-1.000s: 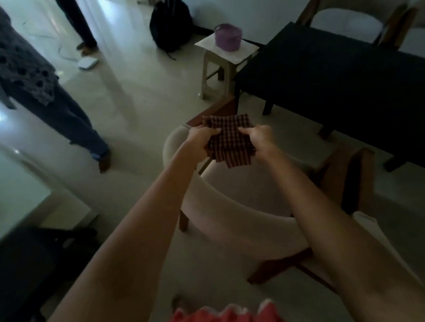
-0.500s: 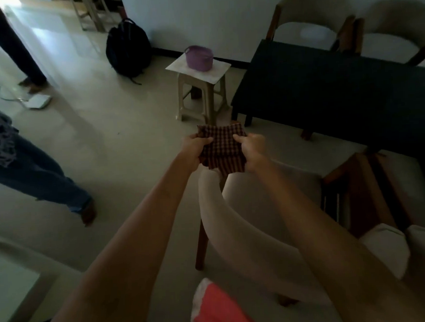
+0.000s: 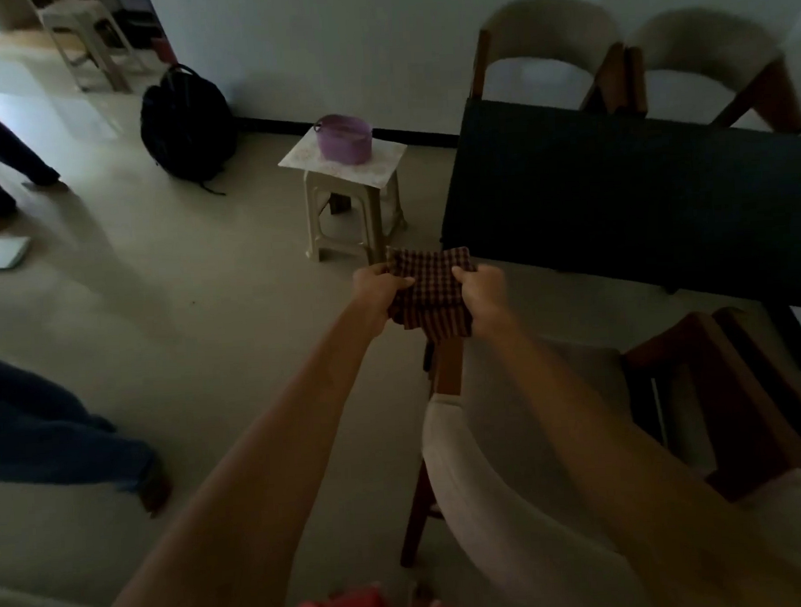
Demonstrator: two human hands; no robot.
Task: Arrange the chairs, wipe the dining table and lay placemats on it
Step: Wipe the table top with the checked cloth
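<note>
From the head view, both arms reach forward. The left hand (image 3: 379, 289) and the right hand (image 3: 481, 295) each pinch a side of a folded checked cloth (image 3: 428, 293), fingers curled into the fabric — it hangs in the air just off the near-left corner of the dark desk (image 3: 637, 192). A cream chair (image 3: 512, 495) stands below the arms. Farther left, a purple basket (image 3: 343, 138) sits on a plastic stool (image 3: 353, 204).

A dim room with a pale wall (image 3: 332, 44), a glossy floor (image 3: 160, 313) and a plastic stool (image 3: 353, 200) bearing 1 purple basket (image 3: 343, 138)
</note>
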